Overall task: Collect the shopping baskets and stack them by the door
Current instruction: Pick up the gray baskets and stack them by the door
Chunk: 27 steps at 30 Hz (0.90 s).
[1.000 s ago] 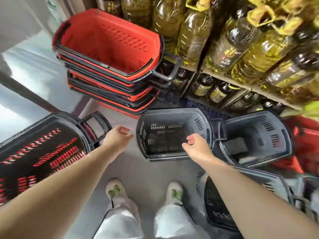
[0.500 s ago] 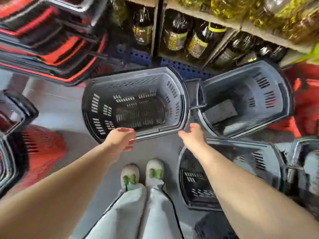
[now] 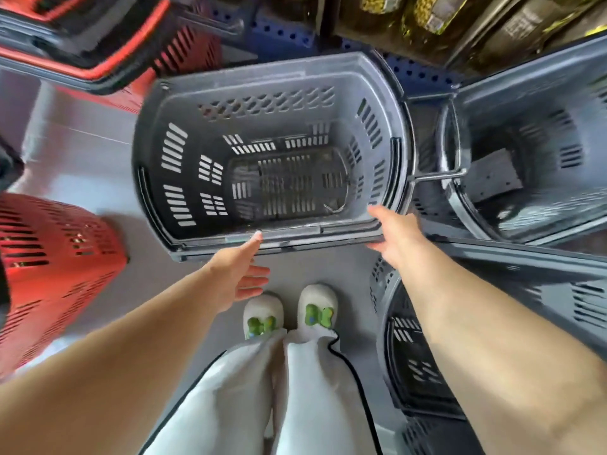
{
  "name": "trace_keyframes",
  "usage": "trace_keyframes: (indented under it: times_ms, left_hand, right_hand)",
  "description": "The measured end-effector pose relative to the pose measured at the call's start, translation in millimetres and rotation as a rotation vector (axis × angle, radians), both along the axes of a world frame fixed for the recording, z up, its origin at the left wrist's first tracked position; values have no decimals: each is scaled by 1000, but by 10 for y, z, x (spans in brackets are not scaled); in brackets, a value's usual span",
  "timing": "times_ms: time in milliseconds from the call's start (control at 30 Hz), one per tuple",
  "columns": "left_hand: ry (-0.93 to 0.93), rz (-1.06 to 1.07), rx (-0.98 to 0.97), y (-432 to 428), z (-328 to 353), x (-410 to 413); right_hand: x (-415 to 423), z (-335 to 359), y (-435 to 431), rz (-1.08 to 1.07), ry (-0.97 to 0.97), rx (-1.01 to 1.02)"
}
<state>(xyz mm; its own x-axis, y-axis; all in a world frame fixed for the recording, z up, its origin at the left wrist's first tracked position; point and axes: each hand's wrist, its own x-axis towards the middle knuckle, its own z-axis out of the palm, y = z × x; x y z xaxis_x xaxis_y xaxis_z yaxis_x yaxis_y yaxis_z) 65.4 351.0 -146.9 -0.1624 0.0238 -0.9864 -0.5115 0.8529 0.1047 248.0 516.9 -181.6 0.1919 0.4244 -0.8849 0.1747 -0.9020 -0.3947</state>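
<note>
A grey slotted shopping basket stands on the floor right in front of my feet, with nothing in it. My left hand reaches toward its near rim with fingers straight, thumb tip at the rim edge. My right hand is spread at the rim's near right corner, fingers straight, touching or nearly touching it. Neither hand grips anything.
A stack of red baskets sits at the upper left, and one red basket at the left. More grey baskets stand at the right and lower right. Shelves of oil bottles rise behind.
The view has tilted down and closer to the grey basket. Both hands have spread open and moved to its near rim.
</note>
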Motion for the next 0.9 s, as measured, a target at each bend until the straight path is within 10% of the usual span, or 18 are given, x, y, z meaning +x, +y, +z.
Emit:
trace_keyframes:
  times_ms: [233,900]
  left_hand:
    - [30,562,-10,143,-113,21]
    - [59,817,155,-270,2274,207]
  right_hand:
    - [-9,131,-275,-89,63,36]
    - [93,2652,-596,142,78,147]
